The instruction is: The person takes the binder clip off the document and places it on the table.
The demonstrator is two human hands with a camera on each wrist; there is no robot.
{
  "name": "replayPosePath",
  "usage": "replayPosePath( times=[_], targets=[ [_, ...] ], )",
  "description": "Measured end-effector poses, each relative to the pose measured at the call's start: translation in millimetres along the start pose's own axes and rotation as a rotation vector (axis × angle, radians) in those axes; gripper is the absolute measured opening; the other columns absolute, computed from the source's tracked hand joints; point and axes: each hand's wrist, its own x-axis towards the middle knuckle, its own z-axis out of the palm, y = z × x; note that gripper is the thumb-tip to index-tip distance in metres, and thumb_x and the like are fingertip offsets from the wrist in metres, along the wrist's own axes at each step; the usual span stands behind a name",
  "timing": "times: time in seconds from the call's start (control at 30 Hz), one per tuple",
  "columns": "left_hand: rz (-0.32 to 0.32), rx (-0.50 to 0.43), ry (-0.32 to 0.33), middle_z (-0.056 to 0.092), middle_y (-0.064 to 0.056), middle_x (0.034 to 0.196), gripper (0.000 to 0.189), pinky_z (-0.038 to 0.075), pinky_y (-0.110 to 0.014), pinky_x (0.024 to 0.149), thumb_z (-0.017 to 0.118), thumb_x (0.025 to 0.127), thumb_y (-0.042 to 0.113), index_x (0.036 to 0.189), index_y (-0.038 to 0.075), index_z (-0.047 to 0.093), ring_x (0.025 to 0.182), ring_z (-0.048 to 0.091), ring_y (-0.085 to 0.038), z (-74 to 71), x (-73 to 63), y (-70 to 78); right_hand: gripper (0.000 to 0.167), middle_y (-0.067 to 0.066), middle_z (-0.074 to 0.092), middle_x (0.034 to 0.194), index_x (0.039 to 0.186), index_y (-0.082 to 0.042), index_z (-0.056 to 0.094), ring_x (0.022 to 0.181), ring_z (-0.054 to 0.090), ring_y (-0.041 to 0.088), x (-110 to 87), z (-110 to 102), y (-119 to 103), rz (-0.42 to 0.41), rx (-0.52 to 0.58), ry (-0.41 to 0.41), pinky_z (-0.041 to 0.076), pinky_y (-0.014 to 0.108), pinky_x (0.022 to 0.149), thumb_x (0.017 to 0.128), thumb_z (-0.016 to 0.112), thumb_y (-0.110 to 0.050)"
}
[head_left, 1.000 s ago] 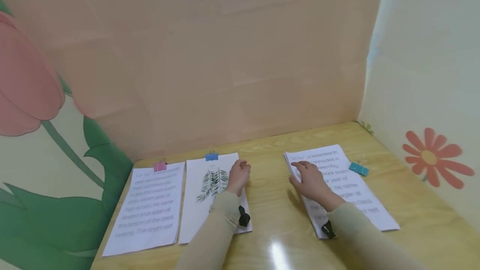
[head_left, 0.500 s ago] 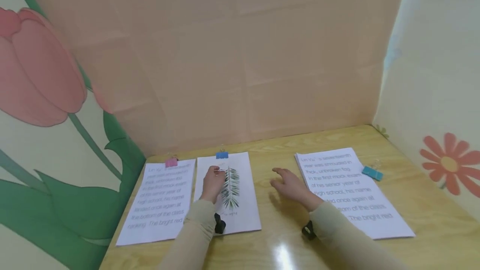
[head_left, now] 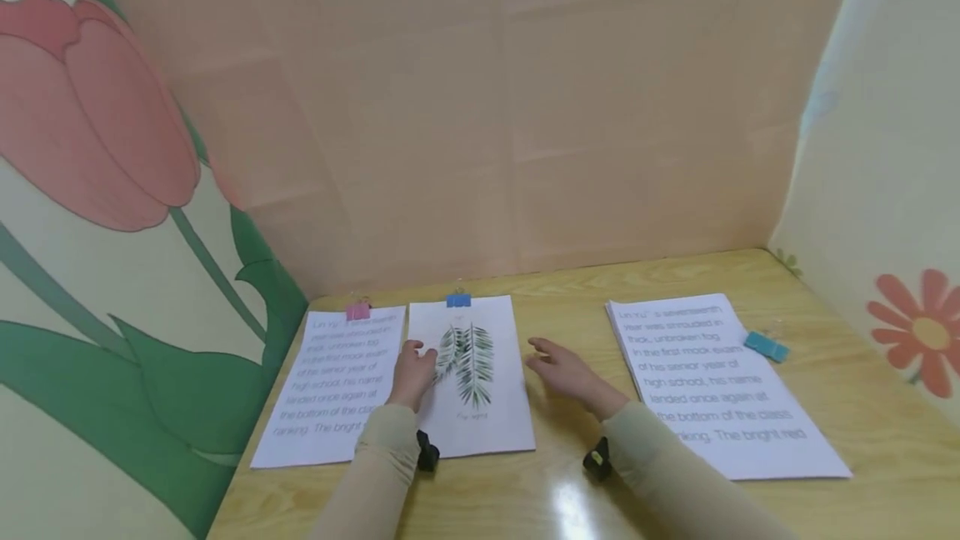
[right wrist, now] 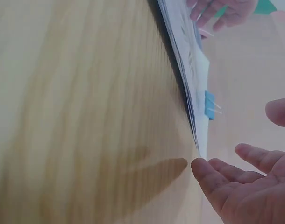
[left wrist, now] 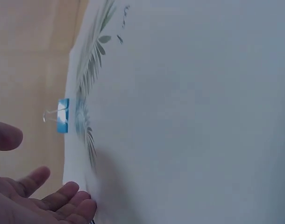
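In the head view a stack of paper with a green palm-leaf print (head_left: 474, 433) lies in the middle-left of the table, a blue binder clip (head_left: 459, 300) at its top edge. My left hand (head_left: 412, 375) is at the stack's left edge, fingers loosely bent with nothing between them; the left wrist view shows its fingertips (left wrist: 86, 207) right by the sheet. To the right of the stack, my right hand (head_left: 564, 372) hovers over the wood with relaxed fingers and holds nothing. Its fingertips (right wrist: 198, 165) come close to the stack's side in the right wrist view.
A text stack (head_left: 330, 390) with a pink binder clip (head_left: 358, 311) lies at the left. Another text stack (head_left: 720, 390) lies at the right, with a teal binder clip (head_left: 767, 346) at its edge. A paper-covered wall (head_left: 510, 123) bounds the wooden table (head_left: 570, 282) behind.
My left hand has moved from over the print to its left edge. The right hand has left the right text stack and come left to bare wood. The camera view has shifted slightly.
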Motion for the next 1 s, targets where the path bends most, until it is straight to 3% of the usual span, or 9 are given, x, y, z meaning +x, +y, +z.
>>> replayPosePath(
  times=[0.37,0.7,1.0],
  targets=[
    [0.002,-0.008,-0.030,0.049,-0.035,0.142,0.049,0.036,-0.057,0.112,0.053,0.100,0.017,0.141,-0.010,0.046,0.133,0.046,-0.048,1.3,-3.6,-0.9,0.055,0.034,0.043,0.151,0.151,0.006,0.043,0.137,0.045,0.050,-0.4,8,-6,0.071,0.123,-0.011,0.038,0.060,0.111,0.105,0.056,-0.020],
    [0.174,0.265,-0.154,0.058,-0.032,0.135,0.047,0.041,-0.057,0.108,0.059,0.098,0.016,0.136,-0.011,0.053,0.129,0.052,-0.047,6.2,-12.4,-6.9,0.054,0.034,0.043,0.151,0.152,0.006,0.042,0.136,0.047,0.048,0.6,13,-4,0.097,0.188,-0.016,0.039,0.058,0.111,0.105,0.054,-0.018],
    [0.217,0.376,-0.194,0.055,-0.031,0.140,0.054,0.038,-0.057,0.111,0.059,0.098,0.018,0.142,-0.010,0.049,0.132,0.051,-0.047,12.3,-16.6,-5.0,0.054,0.036,0.040,0.151,0.152,0.009,0.039,0.137,0.046,0.048,1.9,16,-6,0.128,0.299,-0.023,0.043,0.053,0.109,0.104,0.053,-0.012]
  ],
)
